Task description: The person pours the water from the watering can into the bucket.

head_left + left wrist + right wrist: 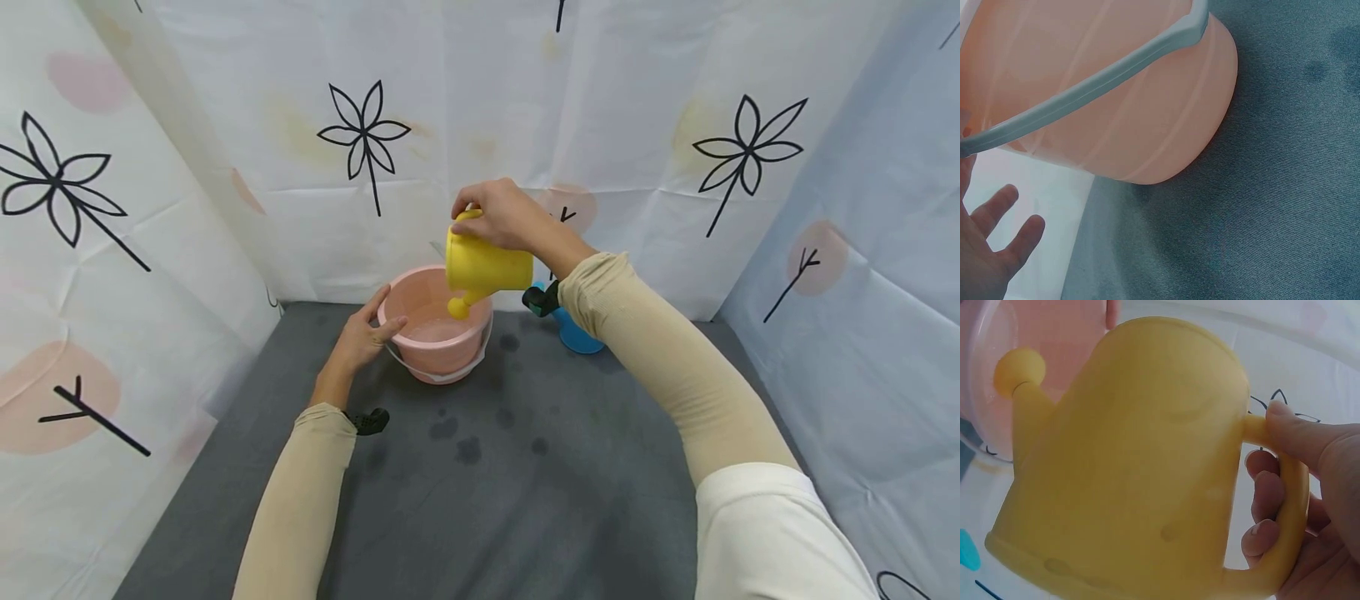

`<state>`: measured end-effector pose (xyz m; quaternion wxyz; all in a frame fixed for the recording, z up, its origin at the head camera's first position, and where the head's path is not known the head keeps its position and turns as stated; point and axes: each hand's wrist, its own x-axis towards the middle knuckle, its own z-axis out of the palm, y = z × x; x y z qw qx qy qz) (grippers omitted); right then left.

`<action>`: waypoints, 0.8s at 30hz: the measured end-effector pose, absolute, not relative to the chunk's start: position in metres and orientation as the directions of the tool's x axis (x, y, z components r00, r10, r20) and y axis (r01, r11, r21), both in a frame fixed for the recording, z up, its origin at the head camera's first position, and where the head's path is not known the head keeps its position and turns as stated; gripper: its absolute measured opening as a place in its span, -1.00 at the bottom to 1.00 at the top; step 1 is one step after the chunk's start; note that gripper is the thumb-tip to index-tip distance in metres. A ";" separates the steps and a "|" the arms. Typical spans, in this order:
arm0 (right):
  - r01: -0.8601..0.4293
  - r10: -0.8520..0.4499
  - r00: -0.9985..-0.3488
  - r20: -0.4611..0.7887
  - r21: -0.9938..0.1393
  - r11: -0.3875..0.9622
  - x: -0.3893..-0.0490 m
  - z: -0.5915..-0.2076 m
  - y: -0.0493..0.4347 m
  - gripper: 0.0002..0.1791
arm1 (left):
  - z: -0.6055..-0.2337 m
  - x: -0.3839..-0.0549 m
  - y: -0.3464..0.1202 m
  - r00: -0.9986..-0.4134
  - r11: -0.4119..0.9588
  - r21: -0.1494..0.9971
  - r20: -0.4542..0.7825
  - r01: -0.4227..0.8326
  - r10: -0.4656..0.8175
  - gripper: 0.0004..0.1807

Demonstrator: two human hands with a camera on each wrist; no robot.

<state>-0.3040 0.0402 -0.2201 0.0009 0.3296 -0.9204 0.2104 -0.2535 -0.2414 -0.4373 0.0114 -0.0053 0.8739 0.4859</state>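
My right hand (501,215) grips the handle of a yellow watering can (491,265), its fingers curled through the loop and the thumb on top of it. The can is tipped on its side, base to the right, with its round spout head (459,308) pointing down over the mouth of a pink bucket (437,360). Spread fingers and thumb of my left hand (358,340) rest at the bucket's left rim; two fingers (1027,240) stand off its wall in the left wrist view. The bucket stands upright, its pale handle (1104,84) hanging down in front.
A blue object (579,335) stands to the right of the bucket, partly hidden by my right wrist and its black strap. Dark wet spots (468,450) mark the grey table (480,533). Patterned white cloth (247,125) encloses the back and sides.
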 end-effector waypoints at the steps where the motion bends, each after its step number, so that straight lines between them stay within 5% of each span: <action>1: -0.605 -0.605 -0.784 0.137 -0.384 0.697 -0.304 -0.220 0.040 -0.69 | -0.438 -0.253 -0.241 -1.000 0.524 0.851 -0.025 -0.021 0.000 -0.07; 24: -0.530 -0.555 -0.825 0.107 -0.487 0.694 -0.322 -0.236 0.043 -0.65 | -0.439 -0.253 -0.242 -1.000 0.521 0.853 -0.027 -0.025 -0.004 -0.11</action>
